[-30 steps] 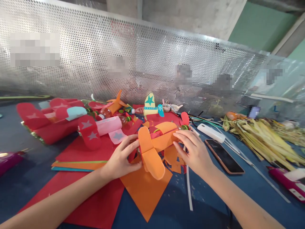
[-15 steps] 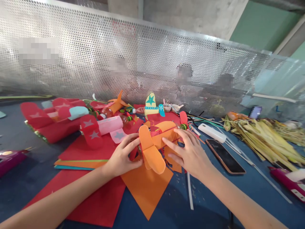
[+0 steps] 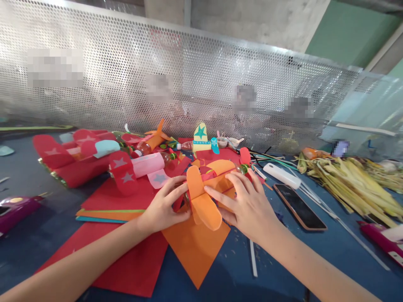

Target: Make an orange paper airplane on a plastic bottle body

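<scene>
An orange toy plane [image 3: 205, 209], wrapped in craft paper around what looks like a plastic bottle, sits between my hands above the paper sheets. My left hand [image 3: 163, 207] grips its near end, thumb below and fingers above, beside the rounded orange tail pieces. Along the plane's body lies my right hand [image 3: 248, 203], with its index fingertip against the joint of the tail pieces and other fingers over the side. A green-ringed bottle neck [image 3: 243, 168] pokes out at the far end. Under the plane is an orange paper sheet [image 3: 197, 256]; the plane's underside is hidden.
Red sheets [image 3: 126, 260] are stacked at left. Beyond them stand a red toy plane [image 3: 88, 167] and a pink one [image 3: 147, 165]. To the right are a phone [image 3: 300, 207], a white glue gun-like handle [image 3: 281, 176], dried husks [image 3: 355, 180] and a purple tool [image 3: 380, 239]. A perforated metal screen [image 3: 208, 75] closes the back.
My right index finger has slid left along the plane's body to the joint of the tail pieces. My left hand keeps its grip. The whole view has shifted slightly.
</scene>
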The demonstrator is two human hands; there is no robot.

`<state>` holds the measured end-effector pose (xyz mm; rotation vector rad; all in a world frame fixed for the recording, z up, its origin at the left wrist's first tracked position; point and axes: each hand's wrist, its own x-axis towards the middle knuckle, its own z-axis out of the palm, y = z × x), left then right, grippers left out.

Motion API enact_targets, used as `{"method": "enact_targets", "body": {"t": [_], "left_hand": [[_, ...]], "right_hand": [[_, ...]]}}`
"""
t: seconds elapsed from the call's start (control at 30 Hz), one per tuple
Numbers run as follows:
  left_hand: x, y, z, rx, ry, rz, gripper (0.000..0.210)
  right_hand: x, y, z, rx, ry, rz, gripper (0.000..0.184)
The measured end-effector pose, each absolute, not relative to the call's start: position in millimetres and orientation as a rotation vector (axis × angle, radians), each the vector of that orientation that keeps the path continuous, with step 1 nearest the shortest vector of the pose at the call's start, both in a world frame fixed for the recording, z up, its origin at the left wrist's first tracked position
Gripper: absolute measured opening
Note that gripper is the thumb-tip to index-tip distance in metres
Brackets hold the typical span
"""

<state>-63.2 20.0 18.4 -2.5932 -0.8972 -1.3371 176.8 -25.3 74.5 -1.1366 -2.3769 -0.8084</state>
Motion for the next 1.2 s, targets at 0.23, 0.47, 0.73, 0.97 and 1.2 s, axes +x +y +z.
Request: {"method": "enact_targets", "body": {"t": [0.23,0.47,0.73,0.97,1.2], "left_hand": [[-61.7,19.0,21.8,-2.604,-0.819,-1.354,0.051],[-64.1,20.0,19.5,-2.575,-0.842,-1.358,0.060],[-62.5,20.1,21.5,-2.596,-0.793,-1.380,0.059],[-61.3,19.2,23.6,-2.613,-0.786,-1.356,0.058],[-61.8,19.0,23.8,-2.620,-0.790,-1.344,0.065]], "right_hand": [[174.9,-30.0,73.9,-1.193,-2.388,-0.640,0.044],[172.5,-32.2,66.2,-1.186,-2.398,-0.698,0.052],[172.0,-34.1,57.2,-1.171,-2.453,-0.703,0.058],[174.5,-34.3,58.4,-1.142,-2.483,-0.706,0.057],[173.8,-36.3,60.7,-1.114,-2.465,-0.673,0.050]]}}
